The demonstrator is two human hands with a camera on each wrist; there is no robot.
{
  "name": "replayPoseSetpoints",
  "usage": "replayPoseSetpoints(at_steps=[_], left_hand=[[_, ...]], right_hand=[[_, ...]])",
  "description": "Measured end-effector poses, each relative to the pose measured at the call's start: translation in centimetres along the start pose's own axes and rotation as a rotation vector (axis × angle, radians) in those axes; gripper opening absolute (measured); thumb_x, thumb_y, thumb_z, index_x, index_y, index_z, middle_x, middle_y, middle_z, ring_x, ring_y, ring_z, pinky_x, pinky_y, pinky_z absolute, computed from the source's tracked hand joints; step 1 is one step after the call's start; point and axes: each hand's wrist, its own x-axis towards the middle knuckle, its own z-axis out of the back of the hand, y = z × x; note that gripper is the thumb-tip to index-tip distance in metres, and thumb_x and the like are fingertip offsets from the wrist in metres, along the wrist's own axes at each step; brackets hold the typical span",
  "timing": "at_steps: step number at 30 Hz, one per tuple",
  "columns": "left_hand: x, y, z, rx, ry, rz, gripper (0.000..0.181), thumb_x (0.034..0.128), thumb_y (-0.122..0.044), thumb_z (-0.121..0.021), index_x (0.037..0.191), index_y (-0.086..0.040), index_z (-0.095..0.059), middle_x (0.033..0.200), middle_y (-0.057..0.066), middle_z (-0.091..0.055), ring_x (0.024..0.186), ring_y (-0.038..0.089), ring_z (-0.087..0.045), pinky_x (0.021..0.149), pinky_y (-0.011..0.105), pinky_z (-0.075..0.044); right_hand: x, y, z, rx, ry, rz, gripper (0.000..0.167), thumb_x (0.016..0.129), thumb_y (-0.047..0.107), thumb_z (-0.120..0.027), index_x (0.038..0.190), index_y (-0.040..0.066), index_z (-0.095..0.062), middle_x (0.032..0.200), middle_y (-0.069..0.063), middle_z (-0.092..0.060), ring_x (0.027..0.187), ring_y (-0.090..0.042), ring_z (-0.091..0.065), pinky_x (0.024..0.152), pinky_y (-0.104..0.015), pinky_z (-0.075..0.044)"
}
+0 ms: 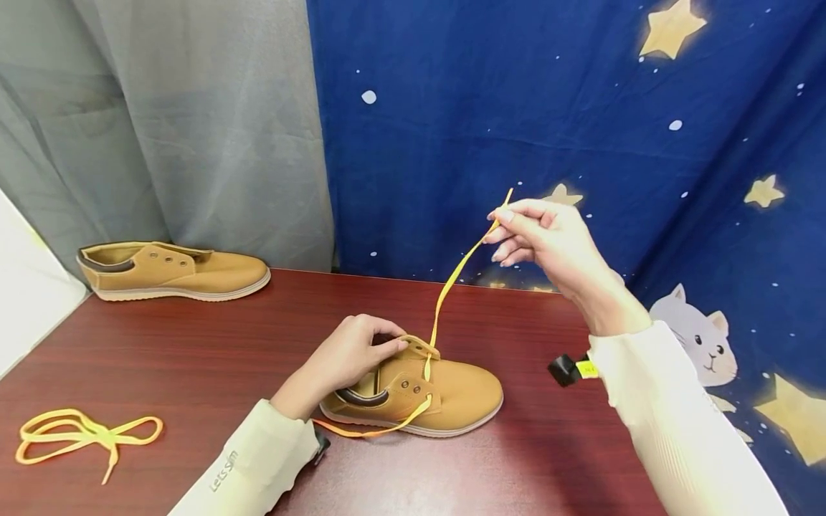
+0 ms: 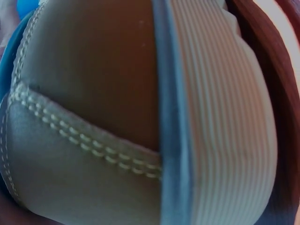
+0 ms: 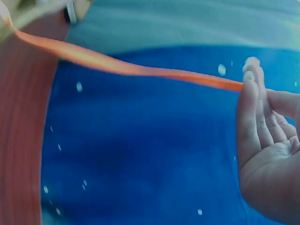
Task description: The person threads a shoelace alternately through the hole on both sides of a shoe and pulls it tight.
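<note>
Here, the right hand (image 1: 545, 240) pinches the lace (image 1: 446, 288) (the left hand (image 1: 353, 357) holds the shoe (image 1: 474, 393)). Probably lacing; next needs gentle pulling.

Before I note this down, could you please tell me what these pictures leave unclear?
Head view: near end of the lace, hidden by the left sleeve.
Head view: opening of the near shoe, partly covered by the left hand.
Left wrist view: the eyelets, blocked by the shoe's own side.
Right wrist view: the lace's tip, behind the right hand, itself cut off by the edge.
</note>
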Motion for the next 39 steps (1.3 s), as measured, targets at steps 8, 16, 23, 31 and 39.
replayPoseSetpoints(at_steps=[8, 16, 23, 31, 39], left_hand=[[-0.3, -0.3, 0.1, -0.06, -0.066, -0.033, 0.019, 0.089, -0.02, -0.075, 0.108, -0.018, -0.074, 0.096, -0.008, -0.07, 0.086, 0.007, -0.062, 0.079, 0.027, -0.052], [-1.2, -1.6, 0.3, 0.12, -0.246, -0.132, 0.005, 0.0883, -0.018, -0.076, 0.084, -0.019, -0.075, 0.076, -0.011, -0.063, 0.068, 0.003, -0.053, 0.064, 0.02, -0.047], [-1.3, -1.9, -0.1, 0.204, -0.015, -0.195, 0.004, 0.0884, -0.015, -0.077, 0.086, -0.016, -0.08, 0.081, -0.008, -0.075, 0.072, 0.002, -0.063, 0.069, 0.021, -0.053], [-1.5, -1.7, 0.0, 0.213, 0.091, -0.128, 0.005, 0.0892, -0.021, -0.077, 0.087, -0.023, -0.081, 0.079, -0.014, -0.074, 0.071, 0.0, -0.061, 0.066, 0.021, -0.05], [-1.4, -1.9, 0.0, 0.178, 0.152, -0.079, 0.005, 0.0898, -0.026, -0.076, 0.088, -0.027, -0.081, 0.078, -0.019, -0.071, 0.067, 0.001, -0.053, 0.063, 0.022, -0.044]], right_hand=[[-3.8, -1.5, -2.6, 0.003, 0.082, -0.043, 0.03, 0.101, 0.015, -0.061, 0.118, -0.01, -0.063, 0.098, -0.003, -0.079, 0.078, -0.023, -0.077, 0.071, -0.036, -0.063], [-7.0, -4.1, -4.6, -0.005, 0.11, -0.092, 0.034, 0.102, 0.019, -0.06, 0.12, -0.009, -0.066, 0.104, -0.008, -0.079, 0.08, -0.025, -0.078, 0.073, -0.041, -0.063], [-9.1, -6.4, -5.9, 0.048, 0.119, -0.157, 0.039, 0.09, 0.006, -0.074, 0.122, -0.012, -0.063, 0.103, -0.003, -0.079, 0.083, -0.016, -0.077, 0.075, -0.034, -0.062], [-10.4, -8.6, -7.8, 0.071, 0.11, -0.168, 0.039, 0.081, 0.001, -0.08, 0.114, -0.013, -0.063, 0.091, 0.005, -0.078, 0.085, -0.011, -0.077, 0.076, -0.024, -0.06], [-11.2, -10.3, -9.8, -0.019, 0.068, -0.059, 0.023, 0.078, 0.003, -0.084, 0.098, -0.001, -0.073, 0.088, -0.016, -0.078, 0.078, -0.009, -0.076, 0.07, -0.025, -0.06]])
